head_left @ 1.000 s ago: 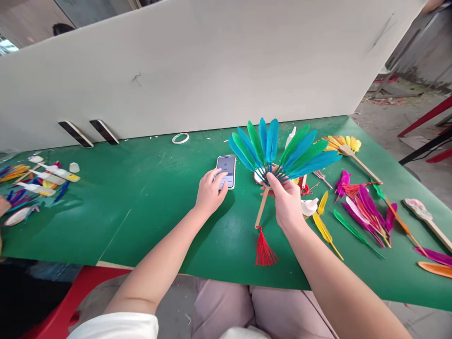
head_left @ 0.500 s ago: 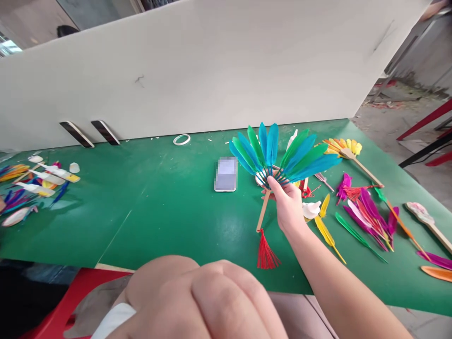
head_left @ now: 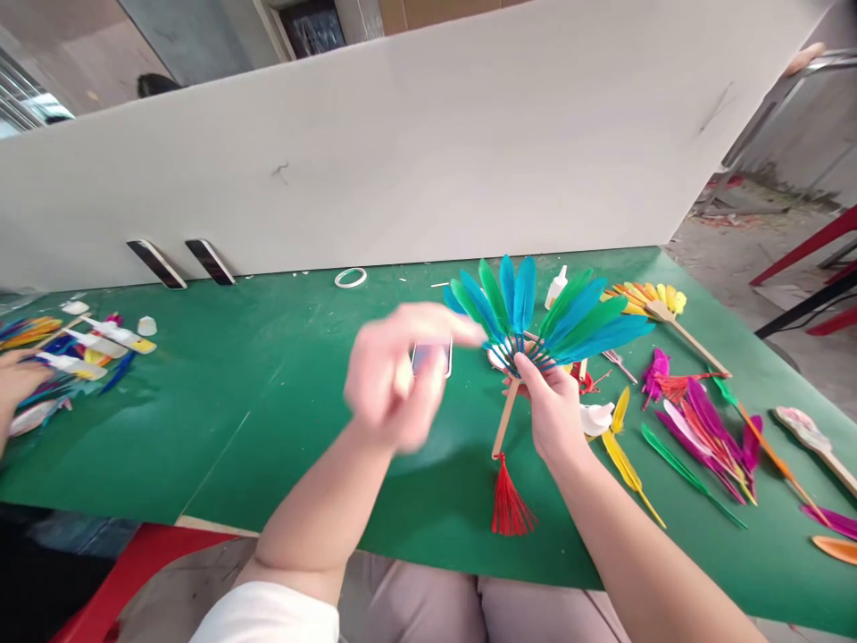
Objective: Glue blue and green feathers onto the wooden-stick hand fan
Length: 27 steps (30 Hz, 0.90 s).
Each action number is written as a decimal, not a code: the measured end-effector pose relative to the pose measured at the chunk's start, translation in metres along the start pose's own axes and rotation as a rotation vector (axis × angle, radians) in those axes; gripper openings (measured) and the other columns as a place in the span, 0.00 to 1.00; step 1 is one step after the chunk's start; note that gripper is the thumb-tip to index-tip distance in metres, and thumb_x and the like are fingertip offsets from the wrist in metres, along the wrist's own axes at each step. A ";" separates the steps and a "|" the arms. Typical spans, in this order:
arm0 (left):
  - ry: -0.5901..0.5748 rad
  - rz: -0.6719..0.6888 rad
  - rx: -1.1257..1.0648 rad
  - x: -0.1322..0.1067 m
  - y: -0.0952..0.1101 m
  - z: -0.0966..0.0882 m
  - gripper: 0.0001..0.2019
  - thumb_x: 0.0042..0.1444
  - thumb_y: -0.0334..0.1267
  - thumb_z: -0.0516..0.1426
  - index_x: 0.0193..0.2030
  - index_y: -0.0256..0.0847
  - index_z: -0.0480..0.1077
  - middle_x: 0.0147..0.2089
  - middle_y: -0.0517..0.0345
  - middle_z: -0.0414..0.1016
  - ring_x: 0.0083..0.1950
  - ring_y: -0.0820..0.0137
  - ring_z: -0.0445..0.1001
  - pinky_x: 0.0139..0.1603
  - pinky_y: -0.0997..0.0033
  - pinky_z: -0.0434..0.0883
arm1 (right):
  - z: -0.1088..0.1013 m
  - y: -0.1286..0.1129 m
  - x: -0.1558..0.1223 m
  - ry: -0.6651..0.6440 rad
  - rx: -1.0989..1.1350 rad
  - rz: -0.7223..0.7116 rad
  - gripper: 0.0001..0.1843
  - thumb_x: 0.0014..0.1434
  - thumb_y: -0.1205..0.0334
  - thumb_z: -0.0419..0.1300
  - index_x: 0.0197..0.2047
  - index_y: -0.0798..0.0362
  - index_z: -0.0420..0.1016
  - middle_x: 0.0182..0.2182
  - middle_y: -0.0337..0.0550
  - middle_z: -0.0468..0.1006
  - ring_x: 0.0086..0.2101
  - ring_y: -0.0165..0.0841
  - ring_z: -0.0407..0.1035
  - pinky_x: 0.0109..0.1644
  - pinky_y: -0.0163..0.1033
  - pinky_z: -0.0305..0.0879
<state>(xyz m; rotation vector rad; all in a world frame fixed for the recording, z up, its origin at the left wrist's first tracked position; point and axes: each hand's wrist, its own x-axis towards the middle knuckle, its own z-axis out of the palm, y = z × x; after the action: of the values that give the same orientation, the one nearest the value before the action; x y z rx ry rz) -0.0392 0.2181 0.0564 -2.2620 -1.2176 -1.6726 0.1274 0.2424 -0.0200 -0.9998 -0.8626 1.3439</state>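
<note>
My right hand (head_left: 550, 406) grips a fan of blue and green feathers (head_left: 549, 313) at its base, held upright above the green table (head_left: 268, 411). The fan's wooden handle (head_left: 503, 420) slants down to a red tassel (head_left: 510, 507). My left hand (head_left: 395, 375) hovers in mid-air left of the fan, smeared by motion, with a finger reaching toward the feathers. It partly covers a phone (head_left: 432, 357) lying flat on the table.
Loose magenta, yellow and green feathers (head_left: 696, 411) lie at the right with a yellow feather fan (head_left: 653, 299) and a glue bottle (head_left: 555, 288). A white tape ring (head_left: 351, 278) sits near the white board (head_left: 402, 170). Another person's hand (head_left: 17, 379) works among feathers at the far left.
My left hand left the phone, came up close to the camera, then swung back out over the table toward the fan. The view tilted slightly; the right hand kept its hold.
</note>
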 end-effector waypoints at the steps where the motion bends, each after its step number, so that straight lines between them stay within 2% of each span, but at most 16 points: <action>1: -0.013 -0.060 0.058 0.002 -0.025 0.006 0.13 0.57 0.30 0.46 0.48 0.45 0.63 0.43 0.59 0.74 0.49 0.65 0.71 0.49 0.57 0.68 | 0.000 0.000 0.000 0.002 0.000 0.003 0.19 0.45 0.50 0.64 0.37 0.54 0.76 0.29 0.41 0.77 0.27 0.32 0.69 0.28 0.37 0.68; 3: -0.129 -0.209 0.226 -0.002 -0.073 0.016 0.17 0.53 0.25 0.45 0.48 0.42 0.62 0.42 0.58 0.75 0.49 0.65 0.71 0.50 0.56 0.66 | 0.000 -0.001 0.000 0.008 0.002 0.011 0.19 0.44 0.50 0.65 0.37 0.54 0.76 0.30 0.42 0.77 0.27 0.33 0.69 0.28 0.37 0.69; 5: -0.323 -0.304 0.382 -0.014 -0.111 0.023 0.20 0.48 0.21 0.45 0.47 0.40 0.61 0.41 0.56 0.76 0.50 0.64 0.69 0.52 0.55 0.63 | 0.000 -0.002 0.001 0.016 0.007 0.018 0.20 0.44 0.51 0.65 0.38 0.54 0.76 0.30 0.42 0.77 0.28 0.33 0.70 0.28 0.38 0.69; 6: -0.406 -0.307 0.422 -0.021 -0.124 0.025 0.21 0.46 0.21 0.45 0.46 0.39 0.61 0.41 0.56 0.76 0.51 0.64 0.68 0.53 0.55 0.62 | 0.000 -0.002 0.001 0.021 0.009 0.019 0.20 0.44 0.51 0.65 0.38 0.54 0.76 0.30 0.42 0.77 0.28 0.33 0.70 0.28 0.38 0.69; 8: -0.434 -0.305 0.443 -0.032 -0.140 0.028 0.21 0.45 0.20 0.45 0.46 0.39 0.60 0.43 0.57 0.76 0.53 0.64 0.67 0.54 0.56 0.60 | 0.000 -0.002 0.002 0.025 0.011 0.019 0.20 0.45 0.51 0.65 0.38 0.54 0.76 0.29 0.42 0.77 0.28 0.33 0.70 0.28 0.37 0.69; 12: -0.465 -0.289 0.459 -0.040 -0.145 0.030 0.20 0.45 0.21 0.46 0.46 0.39 0.59 0.43 0.57 0.76 0.53 0.64 0.67 0.56 0.57 0.58 | 0.000 -0.002 0.002 0.021 0.019 0.016 0.19 0.45 0.51 0.65 0.38 0.55 0.76 0.30 0.42 0.77 0.28 0.33 0.70 0.28 0.36 0.69; 27: -0.531 -0.265 0.455 -0.046 -0.149 0.032 0.21 0.45 0.23 0.48 0.48 0.38 0.57 0.41 0.54 0.77 0.53 0.64 0.68 0.55 0.58 0.60 | -0.001 -0.003 0.001 0.000 0.014 0.015 0.18 0.45 0.51 0.65 0.37 0.54 0.76 0.30 0.42 0.77 0.29 0.33 0.70 0.28 0.37 0.70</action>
<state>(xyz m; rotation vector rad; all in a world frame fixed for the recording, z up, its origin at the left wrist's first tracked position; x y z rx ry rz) -0.1123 0.3109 -0.0508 -2.3739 -1.8424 -0.7206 0.1291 0.2431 -0.0179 -0.9970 -0.8461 1.3614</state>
